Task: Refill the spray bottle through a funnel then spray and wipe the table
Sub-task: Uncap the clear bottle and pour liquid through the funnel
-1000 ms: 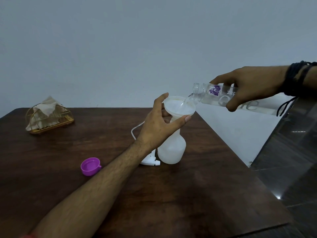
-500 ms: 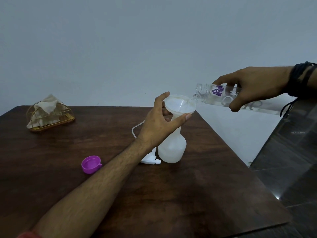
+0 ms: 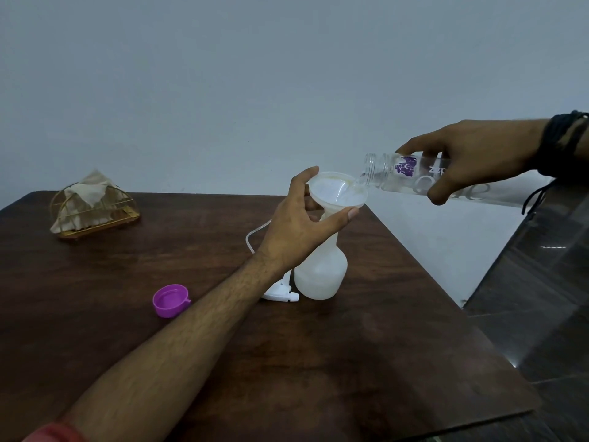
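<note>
A white translucent spray bottle (image 3: pixel 320 275) stands on the dark wooden table (image 3: pixel 350 362) with a white funnel (image 3: pixel 336 194) in its neck. My left hand (image 3: pixel 298 231) grips the funnel's rim between thumb and fingers. My right hand (image 3: pixel 471 157) holds a clear water bottle (image 3: pixel 411 177), tilted almost level, its open mouth over the funnel. Water runs from it into the funnel. The white spray head (image 3: pixel 280 293) with its thin tube lies on the table just left of the spray bottle, partly hidden by my forearm.
A purple bottle cap (image 3: pixel 170 300) lies open side up on the table, left of my arm. A gold wire holder with paper napkins (image 3: pixel 92 208) stands at the far left. The table's right edge runs diagonally beside a dark tiled floor (image 3: pixel 541 298).
The water bottle has dropped slightly and its mouth sits closer over the funnel. My left hand keeps its grip on the funnel.
</note>
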A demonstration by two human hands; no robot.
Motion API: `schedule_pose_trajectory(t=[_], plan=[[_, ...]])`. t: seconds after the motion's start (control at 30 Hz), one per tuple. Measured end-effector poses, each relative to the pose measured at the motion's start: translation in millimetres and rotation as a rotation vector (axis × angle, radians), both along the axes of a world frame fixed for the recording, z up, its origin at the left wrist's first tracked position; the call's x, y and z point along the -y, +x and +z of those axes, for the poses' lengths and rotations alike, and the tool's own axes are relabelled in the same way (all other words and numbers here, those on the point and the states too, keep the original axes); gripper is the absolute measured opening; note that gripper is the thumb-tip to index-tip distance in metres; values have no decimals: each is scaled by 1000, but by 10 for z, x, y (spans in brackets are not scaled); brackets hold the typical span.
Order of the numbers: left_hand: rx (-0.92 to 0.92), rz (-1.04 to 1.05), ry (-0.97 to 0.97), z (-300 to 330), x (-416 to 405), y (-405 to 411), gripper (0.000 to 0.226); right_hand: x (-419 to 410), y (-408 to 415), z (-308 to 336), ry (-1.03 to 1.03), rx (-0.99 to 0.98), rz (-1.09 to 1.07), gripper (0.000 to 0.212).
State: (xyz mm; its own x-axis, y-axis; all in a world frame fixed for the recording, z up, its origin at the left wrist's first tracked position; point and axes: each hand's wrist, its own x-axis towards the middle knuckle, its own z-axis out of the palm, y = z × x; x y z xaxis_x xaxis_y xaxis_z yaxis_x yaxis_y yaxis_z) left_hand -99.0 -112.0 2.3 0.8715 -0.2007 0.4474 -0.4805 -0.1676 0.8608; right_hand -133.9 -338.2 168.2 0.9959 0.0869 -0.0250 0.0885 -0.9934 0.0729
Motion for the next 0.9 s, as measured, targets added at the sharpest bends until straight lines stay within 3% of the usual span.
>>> schedule_pose_trajectory(t=[0.57, 0.77, 0.9], plan=[[21, -3, 8, -28, 10, 16, 90, -120, -63, 54, -84, 26, -12, 75], [28, 2, 26, -31, 16, 39, 90, -268, -89, 122, -227, 84, 71, 78], [31, 17, 38, -27, 31, 55, 91, -347, -90, 150, -465, 128, 166, 74]])
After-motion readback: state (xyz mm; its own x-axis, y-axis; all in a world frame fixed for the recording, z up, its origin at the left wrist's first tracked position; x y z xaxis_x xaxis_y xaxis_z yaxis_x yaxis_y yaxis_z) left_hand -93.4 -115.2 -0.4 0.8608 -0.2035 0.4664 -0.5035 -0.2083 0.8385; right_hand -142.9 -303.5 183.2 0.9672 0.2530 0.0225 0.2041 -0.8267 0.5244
